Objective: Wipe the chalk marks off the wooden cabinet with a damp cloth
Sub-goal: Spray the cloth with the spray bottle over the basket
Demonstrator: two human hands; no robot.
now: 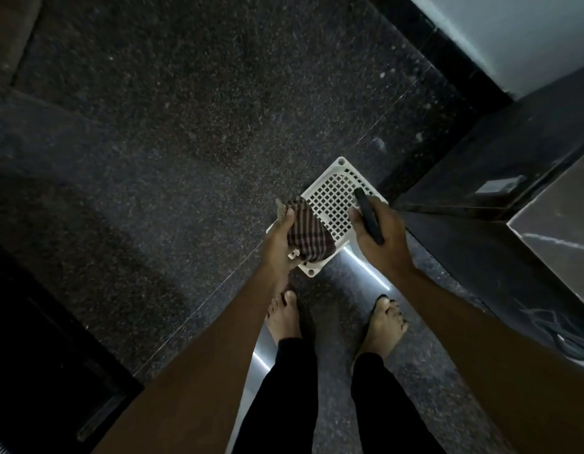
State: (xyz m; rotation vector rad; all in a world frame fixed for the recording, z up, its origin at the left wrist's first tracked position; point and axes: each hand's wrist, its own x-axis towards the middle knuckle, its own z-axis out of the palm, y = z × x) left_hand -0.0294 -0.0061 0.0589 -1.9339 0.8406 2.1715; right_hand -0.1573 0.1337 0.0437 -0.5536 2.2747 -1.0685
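Directly below the head camera, reading left to right. The left hand (279,239) has its fingers and thumb curled round a brown-and-pale striped fabric cloth (308,231), which is bunched into a wad against the palm with a frayed corner poking out above the thumb. Beneath both hands a white square plastic grid grate (333,194) lies on the dark speckled stone floor (185,126). The right hand (382,237) grips a slim black oblong object (367,214), its identity unclear, with the fingers wrapped under it. A dark polished stone ledge (480,178) stands at far right. No wooden cabinet or chalk marks can be made out.

Handling, as judged: the cloth looks soft, limp and light, not fragile, and it crushes readily to the grip. Whether it is damp cannot be told; if wet it would weigh a little more and cling. It is best held as a wad in the palm, leaving a flat face free for wiping.
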